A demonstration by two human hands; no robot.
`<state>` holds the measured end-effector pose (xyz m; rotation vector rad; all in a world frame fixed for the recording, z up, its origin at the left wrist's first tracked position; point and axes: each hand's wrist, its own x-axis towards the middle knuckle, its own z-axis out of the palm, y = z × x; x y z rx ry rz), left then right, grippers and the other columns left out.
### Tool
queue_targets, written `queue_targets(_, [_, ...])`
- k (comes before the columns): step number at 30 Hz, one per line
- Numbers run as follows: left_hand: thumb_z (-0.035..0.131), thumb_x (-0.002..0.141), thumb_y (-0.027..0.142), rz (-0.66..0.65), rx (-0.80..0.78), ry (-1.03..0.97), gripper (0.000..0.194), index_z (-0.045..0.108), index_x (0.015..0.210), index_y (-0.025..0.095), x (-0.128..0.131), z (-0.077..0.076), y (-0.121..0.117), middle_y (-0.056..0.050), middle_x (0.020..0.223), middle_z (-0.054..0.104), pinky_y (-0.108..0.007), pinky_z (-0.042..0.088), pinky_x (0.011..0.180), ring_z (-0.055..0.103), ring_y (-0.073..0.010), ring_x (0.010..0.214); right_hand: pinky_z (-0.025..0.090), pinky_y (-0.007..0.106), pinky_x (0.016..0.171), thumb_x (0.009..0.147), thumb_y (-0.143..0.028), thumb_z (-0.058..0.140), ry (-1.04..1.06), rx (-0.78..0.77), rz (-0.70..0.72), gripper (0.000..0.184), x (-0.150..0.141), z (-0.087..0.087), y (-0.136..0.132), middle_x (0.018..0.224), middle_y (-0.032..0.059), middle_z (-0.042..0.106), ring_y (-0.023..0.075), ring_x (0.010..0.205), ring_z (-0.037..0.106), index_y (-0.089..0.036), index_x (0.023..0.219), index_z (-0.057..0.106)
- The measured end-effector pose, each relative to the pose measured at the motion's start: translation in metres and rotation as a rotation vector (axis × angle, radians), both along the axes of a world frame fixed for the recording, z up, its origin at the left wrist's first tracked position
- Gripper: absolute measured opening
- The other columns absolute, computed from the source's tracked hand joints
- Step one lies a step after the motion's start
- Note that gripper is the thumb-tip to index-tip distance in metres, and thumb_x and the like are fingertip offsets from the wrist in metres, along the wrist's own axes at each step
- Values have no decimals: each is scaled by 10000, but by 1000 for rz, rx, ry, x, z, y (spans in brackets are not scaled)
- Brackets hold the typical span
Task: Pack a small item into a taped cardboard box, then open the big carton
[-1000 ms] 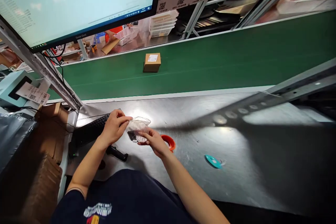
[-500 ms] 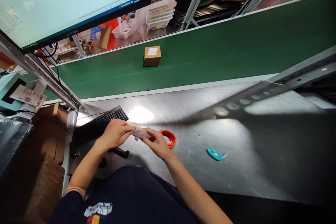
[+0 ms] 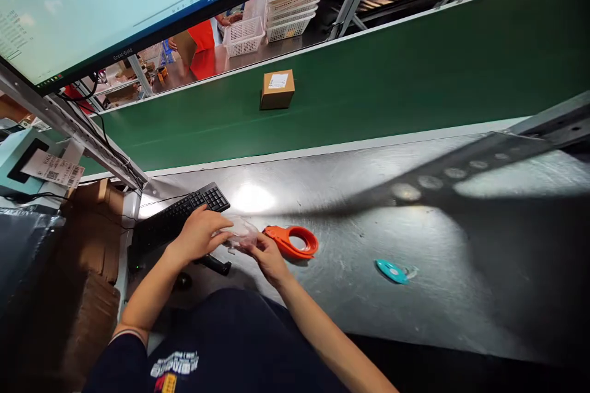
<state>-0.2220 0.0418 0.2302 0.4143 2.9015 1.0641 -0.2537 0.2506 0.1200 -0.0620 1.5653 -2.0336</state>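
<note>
Both my hands hold a small clear plastic bag (image 3: 240, 234) with something small inside, just above the metal table (image 3: 350, 209). My left hand (image 3: 200, 234) grips its left side, next to the black keyboard (image 3: 177, 216). From the right, my right hand (image 3: 266, 255) pinches the bag's other edge. An orange tape dispenser (image 3: 291, 241) lies just right of my right hand. A black handheld scanner (image 3: 216, 264) lies under my hands.
A green conveyor belt (image 3: 369, 92) runs behind the table with a labelled cardboard box (image 3: 277, 89) on it. A monitor (image 3: 115, 0) hangs at top left. A label printer (image 3: 23, 159) and cardboard boxes (image 3: 87, 258) stand at left. A teal disc (image 3: 389, 271) lies right. A person in orange works beyond.
My hands brought the bag lower and closer together, folding it smaller. The camera tilted, so the tape dispenser shows more fully. The box on the belt appears slightly further right.
</note>
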Motion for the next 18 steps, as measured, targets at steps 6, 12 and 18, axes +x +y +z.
queue_targets(6, [917,678,459,301,630,-131,958,504,1523,273,8,-31,-13,-150,1542,535,-465,523,1056,578,-328,1354,596,395,920,560,-453,990,-273,-228,-55,474,-6,4,-5,974,46,758,204,901,704,-202,867,730])
queue_targets(12, [580,964,568,385,686,-82,467,828,1012,174,5,-48,16,-133,1142,774,-472,538,1037,720,-319,1126,587,491,992,632,-557,928,-59,-69,86,652,-13,8,-2,1205,117,712,297,1142,676,-208,1107,649])
queue_targets(18, [571,986,500,323,596,29,402,788,1193,231,-9,-27,13,-92,1338,697,-458,481,1149,641,-285,1302,504,532,1112,804,-484,839,654,234,-103,881,-31,43,13,1577,144,431,301,1417,499,-337,1519,346])
